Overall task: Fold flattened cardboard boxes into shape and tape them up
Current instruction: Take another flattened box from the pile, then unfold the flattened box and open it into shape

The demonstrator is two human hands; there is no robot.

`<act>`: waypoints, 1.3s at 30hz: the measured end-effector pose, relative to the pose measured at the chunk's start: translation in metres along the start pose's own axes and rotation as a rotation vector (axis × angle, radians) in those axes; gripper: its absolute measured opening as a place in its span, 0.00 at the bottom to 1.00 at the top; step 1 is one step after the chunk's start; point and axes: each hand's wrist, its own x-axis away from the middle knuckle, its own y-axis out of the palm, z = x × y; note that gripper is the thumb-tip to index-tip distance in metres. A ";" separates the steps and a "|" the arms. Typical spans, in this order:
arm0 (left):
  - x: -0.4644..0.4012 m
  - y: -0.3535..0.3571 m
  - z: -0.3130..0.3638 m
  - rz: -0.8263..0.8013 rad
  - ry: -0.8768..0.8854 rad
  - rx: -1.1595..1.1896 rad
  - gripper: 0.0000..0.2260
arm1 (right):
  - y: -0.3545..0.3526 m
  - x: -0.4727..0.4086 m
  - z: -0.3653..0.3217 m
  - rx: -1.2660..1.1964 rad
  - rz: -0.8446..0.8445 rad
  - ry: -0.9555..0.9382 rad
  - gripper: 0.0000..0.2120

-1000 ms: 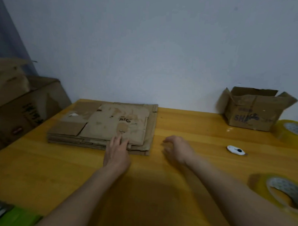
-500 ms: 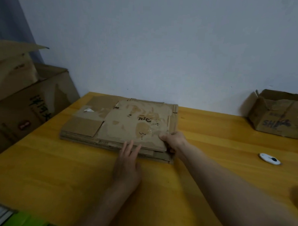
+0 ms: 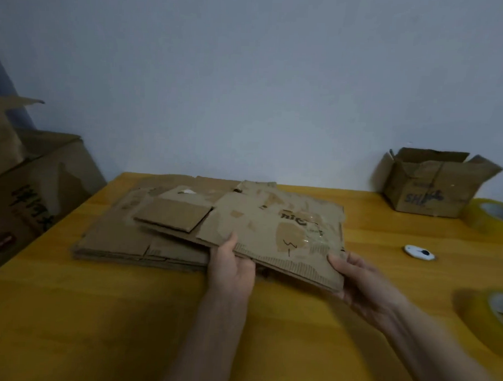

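While the left hand (image 3: 232,268) and right hand (image 3: 361,284) each pinch its near edge, the top flattened box (image 3: 271,228) looks light, stiff, creased—best gripped at corners.

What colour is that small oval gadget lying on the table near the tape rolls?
The small oval gadget is white with a dark spot, seen in the head view.

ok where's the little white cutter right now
In the head view the white cutter lies on the table's right side, between the open box and the near tape roll.
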 end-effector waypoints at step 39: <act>0.114 0.023 -0.112 0.053 0.046 -0.454 0.09 | -0.059 0.084 -0.022 1.038 -0.177 -0.393 0.30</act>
